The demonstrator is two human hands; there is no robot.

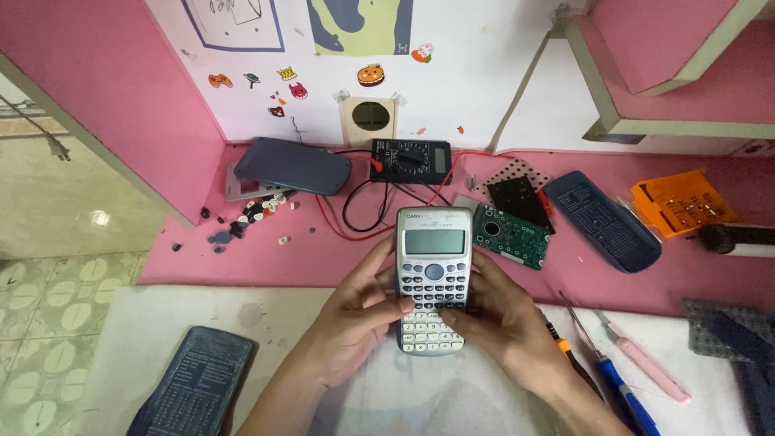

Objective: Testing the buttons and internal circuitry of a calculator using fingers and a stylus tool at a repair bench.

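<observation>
A silver-grey scientific calculator (434,250) with a blank screen is held upright over the desk, screen end away from me. My left hand (355,315) grips its left side, thumb resting on the middle keys. My right hand (500,319) grips the right side, thumb on the lower keys. Just beyond it, on the pink desk top (323,258), lie a green circuit board (511,234) and a black perforated board (518,198).
A black multimeter (410,160) with red and black leads sits at the back. Two dark calculator covers (292,165) (601,220), a third (194,391) at lower left, loose keys (254,214), an orange part (682,203), and screwdrivers and a pink knife (638,363) lie around.
</observation>
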